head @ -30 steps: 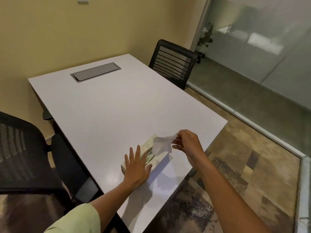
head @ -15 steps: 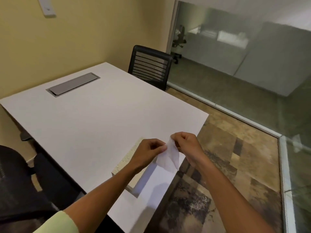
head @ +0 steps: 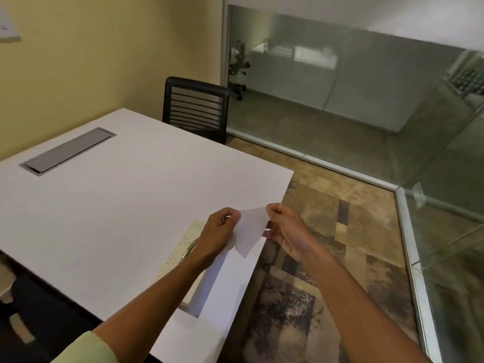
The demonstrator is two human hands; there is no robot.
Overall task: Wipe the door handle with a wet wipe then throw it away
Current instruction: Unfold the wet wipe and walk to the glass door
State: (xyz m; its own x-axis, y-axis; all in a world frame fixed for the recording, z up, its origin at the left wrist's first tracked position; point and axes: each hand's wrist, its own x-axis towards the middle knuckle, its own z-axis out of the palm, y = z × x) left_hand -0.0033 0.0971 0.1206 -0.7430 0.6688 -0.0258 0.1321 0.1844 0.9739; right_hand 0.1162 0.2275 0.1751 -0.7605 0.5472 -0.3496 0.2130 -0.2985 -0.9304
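- The step in hand looks like readying the wipe: the thin white wet wipe (head: 250, 230) is held up between both hands, above the near right corner of the white rectangular bench (head: 117, 205), with no wiping begun.
- The left hand (head: 218, 233) pinches the wipe's upper left edge, its fingers (head: 231, 215) pressed together on the sheet; the right hand (head: 286, 227) pinches the upper right edge, fingers curled shut around it.
- The wipe hangs as a single flat, slightly translucent sheet, stretched taut along the top and tapering to a loose point below; it touches nothing but the hands.
- Just beneath the left wrist lies a cream, textured wipe packet (head: 190, 238) on the bench, partly hidden by the forearm.
- No door handle shows in this view; glass partitions (head: 340, 82) stand ahead and to the right.
- The next move, as I judge it, calls for bunching or folding the sheet into one hand, then turning to find the door and its handle.
- A bin is not in view either, so disposal will need a search afterwards.
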